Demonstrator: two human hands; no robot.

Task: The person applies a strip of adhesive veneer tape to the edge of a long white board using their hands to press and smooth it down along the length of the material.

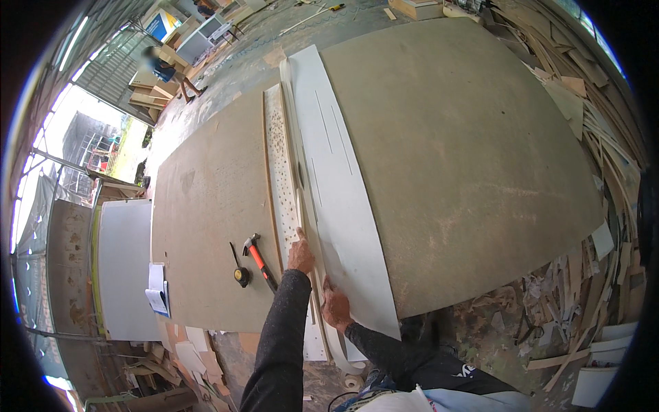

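So I'm standing in this workshop, and the person at the big brown table has both hands down on a long pale strip lying between a spotted board and a white panel. Left hand: index finger stretched out along the strip, the others curled. Right hand is nearer the body, fingers bent at the panel's left edge; can't tell if they're pinching anything.

What could go wrong? IMO the strip's near end hangs past the table edge, so a snag or tug there could drag it crooked. Uneven pressure could skew the panel too. The hammer lies close to the left forearm (tape measure just beyond it), so a careless elbow might knock it.

As for direction, the strip's long axis runs away from the person, far end leaning a bit left, alongside the panel.
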